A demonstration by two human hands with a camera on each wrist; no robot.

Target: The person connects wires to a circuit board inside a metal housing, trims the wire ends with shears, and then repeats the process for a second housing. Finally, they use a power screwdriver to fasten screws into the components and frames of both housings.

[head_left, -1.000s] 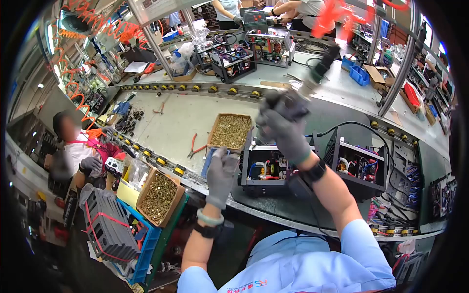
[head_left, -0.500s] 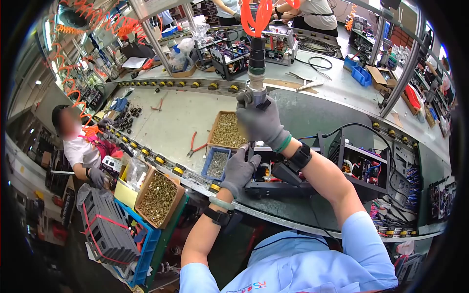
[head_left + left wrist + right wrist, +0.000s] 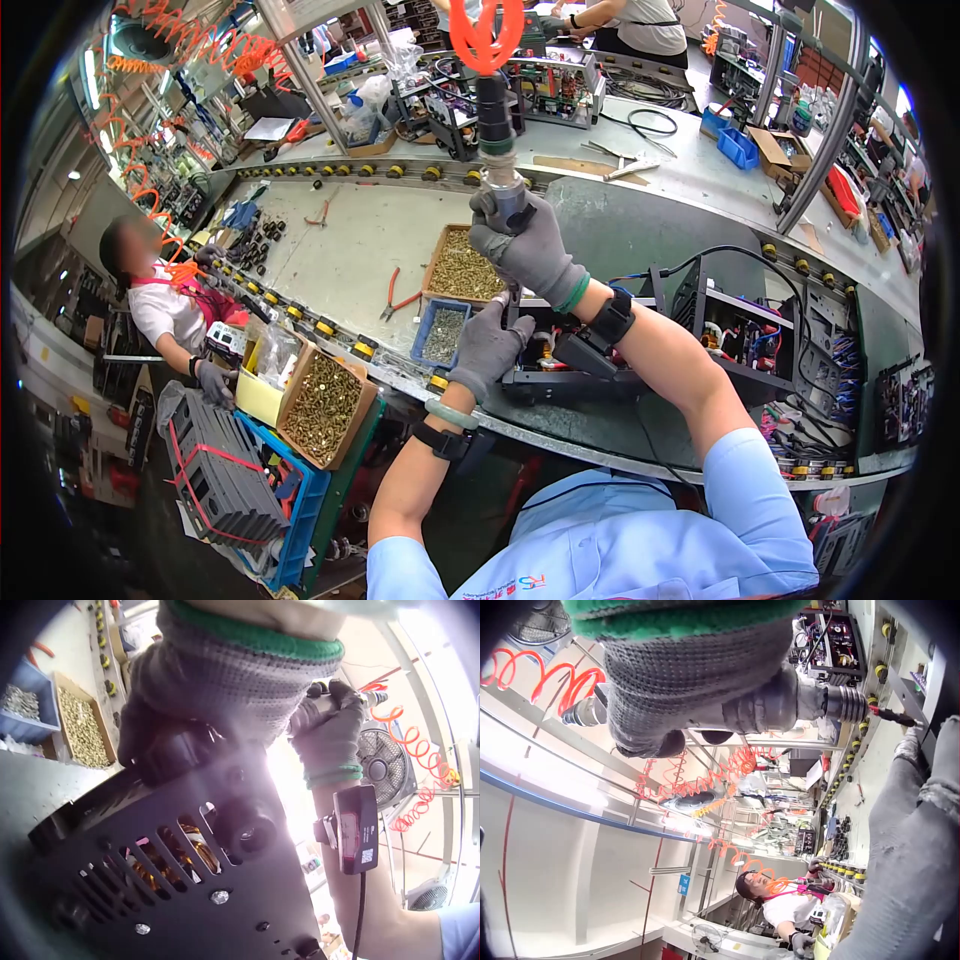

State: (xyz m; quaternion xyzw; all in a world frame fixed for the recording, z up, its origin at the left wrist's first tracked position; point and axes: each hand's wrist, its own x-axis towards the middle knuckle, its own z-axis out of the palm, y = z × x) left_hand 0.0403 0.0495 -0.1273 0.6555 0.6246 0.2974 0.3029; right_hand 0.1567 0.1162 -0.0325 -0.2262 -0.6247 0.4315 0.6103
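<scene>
My right hand (image 3: pixel 525 245), in a grey glove, grips an air screwdriver (image 3: pixel 497 150) that stands upright, its orange coiled hose (image 3: pixel 485 35) running up out of view. The bit (image 3: pixel 891 715) points down at the top edge of a black vented chassis (image 3: pixel 565 385) on the bench edge. My left hand (image 3: pixel 490 345), also gloved, curls its fingers (image 3: pixel 161 742) over that edge of the chassis (image 3: pixel 187 862), right beside the bit. The spot where the bit meets the chassis is hidden by my hands.
A cardboard box of screws (image 3: pixel 465 265), a blue bin of screws (image 3: pixel 443 335) and red pliers (image 3: pixel 400 300) lie left of the chassis. A second open unit (image 3: pixel 740 335) stands to its right. Another screw box (image 3: pixel 322 405) and a seated person (image 3: pixel 160 300) are lower left.
My right hand swung the screwdriver from tilted up-right to upright over the chassis. My left hand moved right from the blue bin onto the chassis edge.
</scene>
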